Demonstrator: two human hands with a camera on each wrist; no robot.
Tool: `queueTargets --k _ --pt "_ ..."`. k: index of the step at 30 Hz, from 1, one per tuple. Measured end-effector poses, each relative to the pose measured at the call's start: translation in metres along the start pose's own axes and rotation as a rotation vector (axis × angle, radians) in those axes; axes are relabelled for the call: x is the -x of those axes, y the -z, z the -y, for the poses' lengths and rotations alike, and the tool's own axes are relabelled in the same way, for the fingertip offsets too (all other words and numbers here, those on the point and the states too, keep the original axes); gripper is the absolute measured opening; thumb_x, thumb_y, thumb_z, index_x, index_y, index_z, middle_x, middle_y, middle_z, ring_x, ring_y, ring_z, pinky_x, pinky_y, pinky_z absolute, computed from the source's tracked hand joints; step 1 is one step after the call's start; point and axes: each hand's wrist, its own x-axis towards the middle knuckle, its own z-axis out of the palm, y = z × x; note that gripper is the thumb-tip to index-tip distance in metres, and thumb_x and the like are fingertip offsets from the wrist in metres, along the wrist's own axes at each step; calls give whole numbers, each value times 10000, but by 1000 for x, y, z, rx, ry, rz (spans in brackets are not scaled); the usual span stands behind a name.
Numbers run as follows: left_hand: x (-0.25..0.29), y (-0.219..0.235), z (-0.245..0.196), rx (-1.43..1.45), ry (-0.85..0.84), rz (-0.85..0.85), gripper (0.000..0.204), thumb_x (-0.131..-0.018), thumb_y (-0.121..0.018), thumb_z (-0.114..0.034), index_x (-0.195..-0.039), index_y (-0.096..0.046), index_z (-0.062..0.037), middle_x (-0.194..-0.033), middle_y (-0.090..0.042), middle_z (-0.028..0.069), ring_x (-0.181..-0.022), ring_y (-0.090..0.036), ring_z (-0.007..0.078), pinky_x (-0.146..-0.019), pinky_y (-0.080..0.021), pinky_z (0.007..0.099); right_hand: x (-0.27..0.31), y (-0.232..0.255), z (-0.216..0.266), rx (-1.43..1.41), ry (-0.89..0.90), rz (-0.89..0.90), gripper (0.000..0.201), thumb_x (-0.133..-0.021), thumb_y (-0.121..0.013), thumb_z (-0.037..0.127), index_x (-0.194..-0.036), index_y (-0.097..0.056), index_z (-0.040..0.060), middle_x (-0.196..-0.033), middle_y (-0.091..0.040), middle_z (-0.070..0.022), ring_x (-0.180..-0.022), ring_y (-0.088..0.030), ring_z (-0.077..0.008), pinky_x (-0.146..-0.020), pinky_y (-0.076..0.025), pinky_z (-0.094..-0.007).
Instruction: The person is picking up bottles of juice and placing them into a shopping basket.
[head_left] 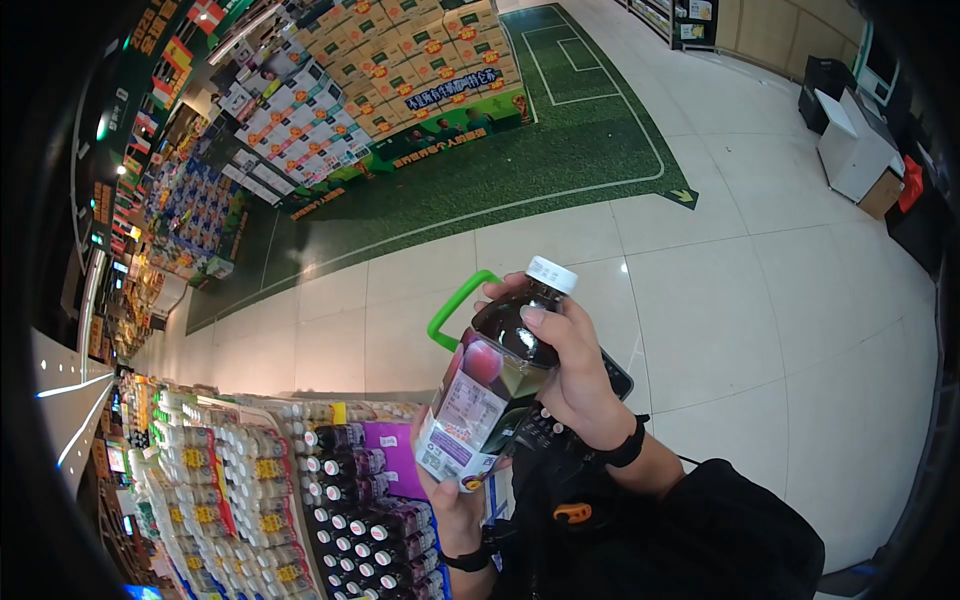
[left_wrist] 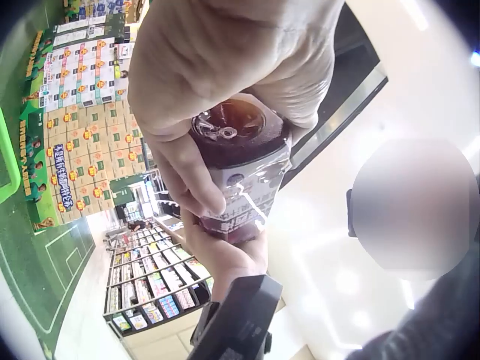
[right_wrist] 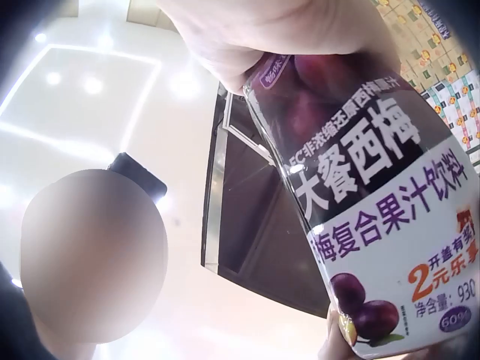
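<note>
A dark juice bottle with a white cap and a plum-printed label tilts in front of the body. My right hand grips its shoulder just below the cap, while my left hand holds the lower end. A green loop handle shows beside the bottle's upper part. The left wrist view looks at the bottle's base, with my left hand around it. The printed front of the bottle fills much of the right wrist view, under my right hand.
Rows of bottles stand on the display at lower left. Stacked cartons rise behind a green floor mat. A phone-like dark object lies beyond the right hand. White boxes stand at the far right.
</note>
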Motion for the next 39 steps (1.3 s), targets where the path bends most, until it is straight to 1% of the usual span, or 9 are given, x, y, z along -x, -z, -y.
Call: queueTargets --k 3,8,15,18,20,21,24,29,39 --pt "-1 0 -2 -102 -190 -2 1147 -637 -917 -352 -1509 -247 -25 -1397 -460 167 -1276 -514 284 -1076 -426 413 -2 1 -4 -135 -4 -35 305 -926 -586 187 -1165 -573 -1 -1216 -613 -162 -1129 -606 -238 -988 -497 -385" --pt "7 1 3 -215 -291 27 1045 -672 -899 -237 -1482 -268 -41 -1432 -428 170 -1312 -472 290 -1093 -400 429 -5 10 -6 -87 33 5 323 -934 -534 286 -1147 -568 46 -1149 -632 -141 -1154 -584 -264 -977 -483 -400" --pt "4 9 1 -432 -421 70 960 -723 -842 -167 -1487 -272 -51 -1421 -447 141 -1300 -472 285 -1100 -384 404 -7 19 -4 -143 -8 -17 211 -866 -601 102 -1064 -558 42 -1051 -650 -138 -1053 -625 -224 -927 -521 -372" --pt "1 12 2 -88 -254 39 989 -747 -849 -273 -1493 -226 -89 -1413 -446 200 -1244 -545 349 -997 -518 474 -4 24 -8 -208 22 77 231 -826 -602 60 -1048 -539 64 -1009 -641 -123 -1074 -600 -238 -958 -492 -387" --pt "5 41 15 283 133 249 1010 -777 -825 -389 -1509 -193 -99 -1377 -469 217 -1098 -640 366 -773 -638 472 -1 19 -7 -70 60 217 308 -784 -643 180 -1038 -494 90 -971 -581 -105 -1090 -551 -284 -961 -480 -419" --pt "4 32 13 249 125 197 986 -768 -829 -427 -1477 -234 -84 -1352 -479 215 -999 -679 358 -634 -660 462 -2 23 -8 -22 65 261 356 -763 -667 205 -1041 -476 91 -964 -567 -103 -1079 -543 -282 -959 -477 -423" --pt "3 29 13 88 37 226 947 -744 -848 -397 -1425 -280 -63 -1331 -488 205 -1015 -671 348 -647 -660 468 -6 26 -9 -30 78 358 372 -760 -676 218 -1046 -477 88 -964 -567 -105 -1074 -541 -275 -962 -477 -424" --pt "4 22 17 -156 -203 186 927 -678 -893 -254 -1356 -288 -71 -1334 -465 202 -1210 -549 314 -1042 -450 420 -14 31 19 537 -16 342 368 -810 -724 316 -998 -541 58 -903 -501 1 -862 -483 -95 -734 -384 -250" --pt "-26 74 49 -374 -233 179 993 -684 -875 -95 -1453 -248 -52 -1413 -420 178 -1295 -488 287 -1054 -442 398 -54 29 19 1351 -131 572 317 -850 -758 281 -943 -537 75 -721 -570 -6 -646 -525 -92 -582 -414 -265"
